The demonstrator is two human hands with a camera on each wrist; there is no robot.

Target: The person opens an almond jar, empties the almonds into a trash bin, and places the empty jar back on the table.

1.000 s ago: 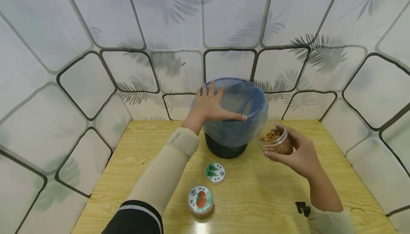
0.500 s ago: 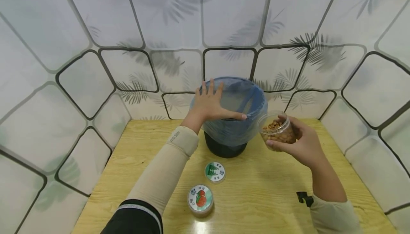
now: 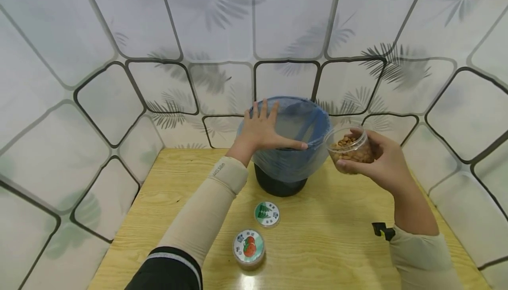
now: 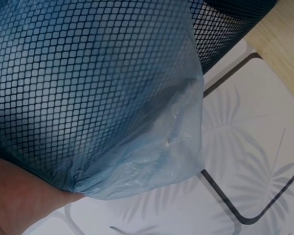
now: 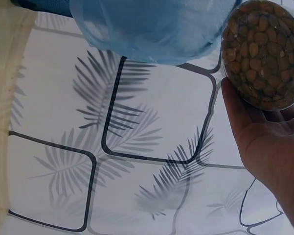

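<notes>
A dark mesh waste bin point(image 3: 278, 187) stands at the back of the table, lined with a blue plastic bag point(image 3: 289, 164) folded over its rim. My left hand point(image 3: 259, 133) lies across the bin's left side with fingers spread and the thumb stretched along the near rim. In the left wrist view, the mesh shows through the bag point(image 4: 151, 166). To the right of the bin, my right hand point(image 3: 382, 162) grips a clear plastic jar point(image 3: 351, 151) that leans toward the bin. Brown nuts point(image 5: 264, 54) fill its lower part, seen through the base in the right wrist view.
A round lid point(image 3: 267, 214) with a green picture lies on the wooden table point(image 3: 325, 246) in front of the bin. Nearer stands a closed jar point(image 3: 248, 249) with a red fruit picture on its lid. Patterned cloth walls point(image 3: 222, 83) enclose the back and sides.
My right hand has raised the jar of nuts and moved it slightly right, beside the bin's rim. The left hand stays in place on the bin.
</notes>
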